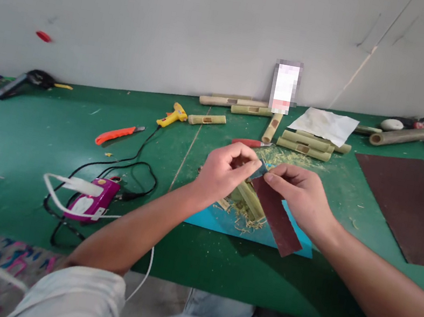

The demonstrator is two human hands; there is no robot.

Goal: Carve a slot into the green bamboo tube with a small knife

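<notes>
A long strip of sandpaper (pixel 277 219), dark red-brown with a grey-blue face at its folded top end, hangs between my hands. The thumb and fingers of my left hand (pixel 230 170) pinch the folded end from the left. From the right, my right hand (pixel 299 190) pinches the same end, and the strip slants down toward me. Below my hands a bamboo piece (pixel 249 200) lies among shavings on a blue sheet (pixel 220 224), partly covered by the strip. Just behind my left hand rests a red-handled knife (pixel 250 143).
Cut bamboo tubes (pixel 304 145), some under white paper (pixel 322 124), lie at the back. Left are a yellow glue gun (pixel 173 115), an orange utility knife (pixel 117 135) and a purple power strip (pixel 93 200) with cables. A large brown sheet (pixel 412 207) lies right. A phone (pixel 286 84) leans against the wall.
</notes>
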